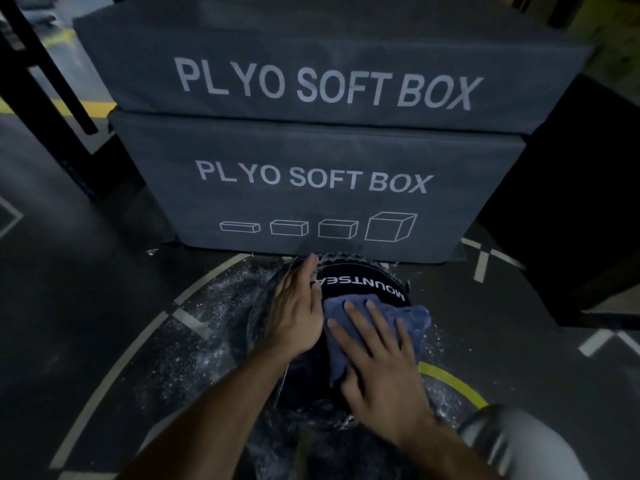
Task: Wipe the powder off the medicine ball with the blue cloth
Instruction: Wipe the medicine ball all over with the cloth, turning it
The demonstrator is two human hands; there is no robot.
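On floor before stacked plyo boxes [311, 188]: medicine ball [360, 285], powder scattered around. Wiping step in hand — right hand [377, 362] flat, fingers spread, pressing blue cloth [405, 317] onto ball top; left hand [298, 313] open, steadying side. Next, likely — turn ball, wipe uncleaned faces.

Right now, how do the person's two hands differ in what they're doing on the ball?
The right hand lies flat on the blue cloth, pressing it onto the medicine ball; the left hand touches the ball's bare surface, with no cloth under it. The right hand sits on top, nearer the person; the left hand rests on the ball's left side, its fingers reaching toward the lower plyo box. Both are open with straight fingers.
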